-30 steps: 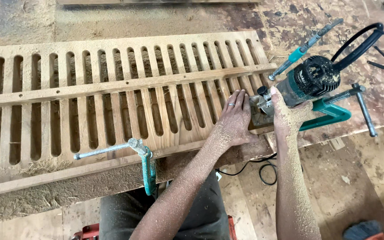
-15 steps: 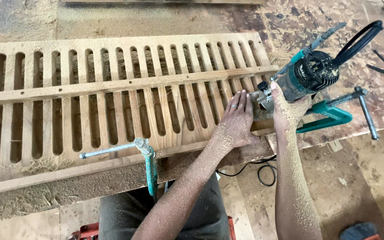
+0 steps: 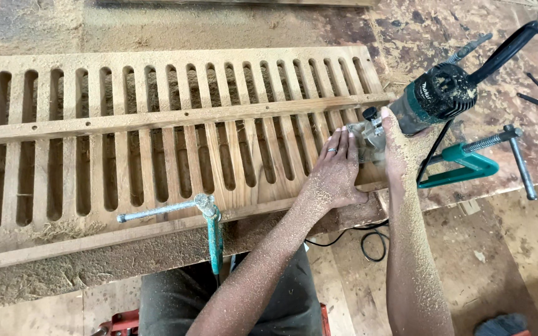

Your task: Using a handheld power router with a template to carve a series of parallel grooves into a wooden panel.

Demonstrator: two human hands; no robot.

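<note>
Gripping teal router (image 3: 431,99) on slotted, sawdusty panel (image 3: 175,137)

right hand (image 3: 400,146) grips router (image 3: 434,99), left hand (image 3: 334,171) flat on slotted panel (image 3: 157,124)

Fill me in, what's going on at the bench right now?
A person is working a teal handheld router at the right end of a long slotted wooden panel. The right hand grips the router's base, while the left hand lies flat on the panel beside it. Two teal clamps, one at the front edge and one at the right end, pin the panel to the sawdust-covered workbench. Both arms are coated in sawdust.
</note>
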